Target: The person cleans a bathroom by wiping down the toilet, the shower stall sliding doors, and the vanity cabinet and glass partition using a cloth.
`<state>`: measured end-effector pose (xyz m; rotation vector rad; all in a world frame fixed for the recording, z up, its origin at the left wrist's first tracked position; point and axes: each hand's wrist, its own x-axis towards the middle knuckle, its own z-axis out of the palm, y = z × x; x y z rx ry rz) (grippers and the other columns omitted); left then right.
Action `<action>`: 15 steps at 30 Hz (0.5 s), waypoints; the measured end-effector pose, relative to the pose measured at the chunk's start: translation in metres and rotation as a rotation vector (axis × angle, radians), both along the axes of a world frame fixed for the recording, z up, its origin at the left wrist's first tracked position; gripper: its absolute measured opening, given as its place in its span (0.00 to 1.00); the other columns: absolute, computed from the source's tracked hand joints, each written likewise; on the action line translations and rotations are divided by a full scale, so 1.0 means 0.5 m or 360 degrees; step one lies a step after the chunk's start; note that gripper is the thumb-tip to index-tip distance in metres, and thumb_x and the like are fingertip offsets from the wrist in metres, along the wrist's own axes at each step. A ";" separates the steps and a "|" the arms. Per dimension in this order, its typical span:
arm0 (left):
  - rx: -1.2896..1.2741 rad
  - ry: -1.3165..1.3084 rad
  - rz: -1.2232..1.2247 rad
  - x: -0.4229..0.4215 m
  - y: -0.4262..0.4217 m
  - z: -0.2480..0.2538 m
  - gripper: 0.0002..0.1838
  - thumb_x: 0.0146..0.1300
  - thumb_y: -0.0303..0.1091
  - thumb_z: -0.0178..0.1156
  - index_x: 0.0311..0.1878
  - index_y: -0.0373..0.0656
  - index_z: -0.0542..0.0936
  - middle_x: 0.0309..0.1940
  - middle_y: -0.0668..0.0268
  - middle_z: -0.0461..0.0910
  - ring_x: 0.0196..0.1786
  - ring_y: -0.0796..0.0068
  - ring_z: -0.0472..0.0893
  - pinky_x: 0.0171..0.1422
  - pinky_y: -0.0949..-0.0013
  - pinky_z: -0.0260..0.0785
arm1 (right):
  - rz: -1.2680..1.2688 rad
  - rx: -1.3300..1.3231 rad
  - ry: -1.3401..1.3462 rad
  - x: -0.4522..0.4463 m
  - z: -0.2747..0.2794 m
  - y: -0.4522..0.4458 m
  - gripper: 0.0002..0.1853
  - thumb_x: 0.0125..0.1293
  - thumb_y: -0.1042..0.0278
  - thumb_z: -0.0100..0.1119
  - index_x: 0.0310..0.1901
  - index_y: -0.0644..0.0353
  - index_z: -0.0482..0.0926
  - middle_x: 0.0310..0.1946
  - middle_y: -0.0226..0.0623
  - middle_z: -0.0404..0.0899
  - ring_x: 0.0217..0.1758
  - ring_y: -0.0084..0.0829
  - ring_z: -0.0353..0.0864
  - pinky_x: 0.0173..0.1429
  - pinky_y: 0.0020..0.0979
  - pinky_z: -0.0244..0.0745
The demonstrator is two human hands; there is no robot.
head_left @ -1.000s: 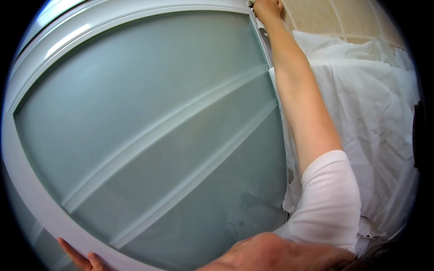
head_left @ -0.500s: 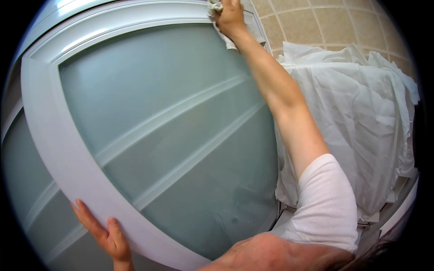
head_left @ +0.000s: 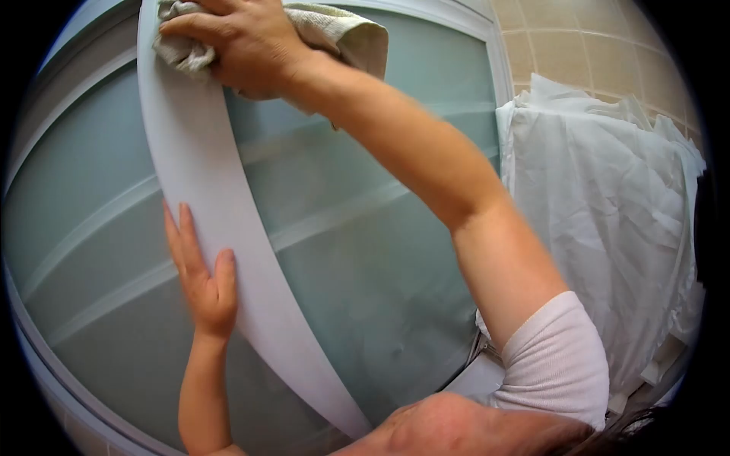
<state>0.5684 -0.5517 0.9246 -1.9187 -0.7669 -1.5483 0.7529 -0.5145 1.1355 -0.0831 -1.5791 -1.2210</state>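
Observation:
A crumpled light cloth (head_left: 351, 36) is bunched under my right hand (head_left: 255, 47). My right fingers are closed around it and press it on the upper part of a white door frame (head_left: 199, 144). Part of the cloth hangs over the frosted glass panel (head_left: 357, 281). Lower down, my left hand (head_left: 205, 285) rests along the left edge of the same frame, its fingers stretched upward and its thumb apart, touching the white surface.
Behind the frame on the left is a second frosted panel (head_left: 99, 243). White sheeting (head_left: 608, 228) drapes over something to the right. Beige tiles (head_left: 563, 53) cover the wall at the upper right.
My right hand has moved left with the cloth, from the frame's far top corner to its near side. The door has shifted its angle, and my left hand sits higher along its edge.

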 end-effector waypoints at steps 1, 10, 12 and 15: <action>-0.0025 -0.0004 0.0031 0.003 -0.006 0.000 0.35 0.60 0.28 0.49 0.71 0.38 0.53 0.72 0.45 0.45 0.74 0.48 0.47 0.75 0.55 0.40 | -0.0068 -0.0031 0.0023 0.009 -0.005 -0.004 0.29 0.55 0.73 0.55 0.61 0.43 0.66 0.68 0.43 0.56 0.64 0.48 0.60 0.65 0.48 0.59; 0.0299 0.0334 0.0617 0.029 -0.028 0.039 0.34 0.60 0.31 0.52 0.69 0.35 0.54 0.71 0.45 0.45 0.73 0.43 0.47 0.74 0.52 0.43 | -0.0132 -0.0332 0.0385 0.150 -0.028 0.030 0.29 0.58 0.66 0.54 0.63 0.41 0.66 0.70 0.42 0.52 0.69 0.46 0.54 0.69 0.46 0.53; 0.0349 0.0271 0.0591 0.040 -0.017 0.101 0.34 0.60 0.33 0.53 0.69 0.34 0.56 0.71 0.45 0.46 0.72 0.43 0.48 0.74 0.52 0.43 | -0.0114 -0.0380 0.0454 0.183 -0.037 0.048 0.29 0.59 0.66 0.53 0.64 0.41 0.65 0.70 0.42 0.52 0.70 0.46 0.54 0.69 0.46 0.52; 0.0365 0.0128 0.0621 0.062 0.000 0.153 0.34 0.61 0.36 0.53 0.68 0.33 0.57 0.71 0.45 0.47 0.72 0.43 0.48 0.73 0.51 0.44 | -0.0079 -0.0343 0.0587 0.212 -0.040 0.065 0.29 0.59 0.67 0.52 0.64 0.42 0.65 0.70 0.43 0.52 0.70 0.46 0.53 0.69 0.47 0.52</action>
